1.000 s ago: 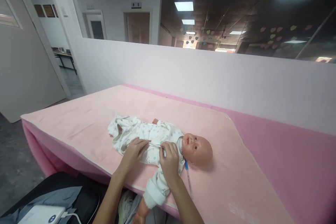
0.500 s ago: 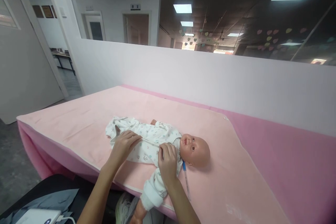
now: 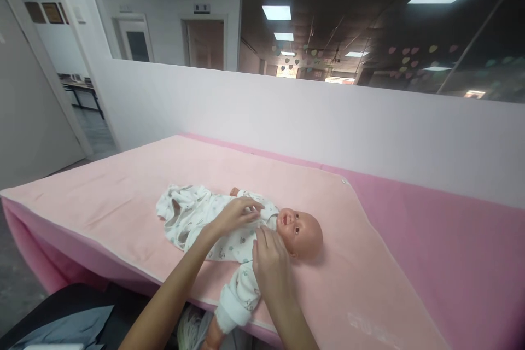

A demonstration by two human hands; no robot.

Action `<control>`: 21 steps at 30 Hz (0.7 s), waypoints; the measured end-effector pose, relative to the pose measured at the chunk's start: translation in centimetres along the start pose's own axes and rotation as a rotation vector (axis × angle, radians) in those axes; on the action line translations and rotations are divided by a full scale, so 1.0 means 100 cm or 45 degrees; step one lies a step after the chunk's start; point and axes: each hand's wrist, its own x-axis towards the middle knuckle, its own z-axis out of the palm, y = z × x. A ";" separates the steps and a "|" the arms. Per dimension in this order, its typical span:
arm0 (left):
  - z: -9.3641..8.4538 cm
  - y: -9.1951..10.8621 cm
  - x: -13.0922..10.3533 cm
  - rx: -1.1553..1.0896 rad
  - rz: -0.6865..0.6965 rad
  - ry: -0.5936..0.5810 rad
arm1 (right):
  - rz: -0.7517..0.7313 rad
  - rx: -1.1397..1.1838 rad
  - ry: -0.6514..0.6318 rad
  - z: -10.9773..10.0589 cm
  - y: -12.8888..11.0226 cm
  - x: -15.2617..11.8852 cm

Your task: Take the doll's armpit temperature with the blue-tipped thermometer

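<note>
A baby doll (image 3: 301, 235) lies on its back, its head to the right. It wears a white printed baby romper (image 3: 229, 249), whose empty-looking leg end (image 3: 180, 210) is crumpled to the left. Over the doll's chest is my left hand (image 3: 238, 214), palm down with fingers loosely apart and slightly bent. My right hand (image 3: 273, 257) is at the romper's front near the neckline, its fingers bent together on the fabric; the fingertips are partly hidden. One cuffed sleeve (image 3: 238, 298) with the doll's arm (image 3: 214, 333) hangs over the near edge.
A peach pad (image 3: 135, 180) covers the table over a pink cloth (image 3: 430, 219). A white wall with a window (image 3: 369, 38) stands behind. At lower left are dark and grey fabric (image 3: 65, 328) and part of a white object (image 3: 53, 346).
My left hand has moved right, from the romper's middle to the chest beside my right hand. The strip stretched between the hands and the blue-ended thin stick are out of sight. The view has shifted slightly.
</note>
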 end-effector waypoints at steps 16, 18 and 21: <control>0.023 -0.021 -0.002 -0.492 -0.011 -0.157 | 0.411 -0.268 0.098 -0.029 0.028 -0.117; 0.024 -0.023 -0.002 -0.558 -0.085 -0.111 | 0.426 -0.279 0.088 -0.030 0.027 -0.115; 0.027 -0.025 -0.002 -0.531 -0.095 -0.161 | 0.461 -0.287 0.064 -0.032 0.024 -0.114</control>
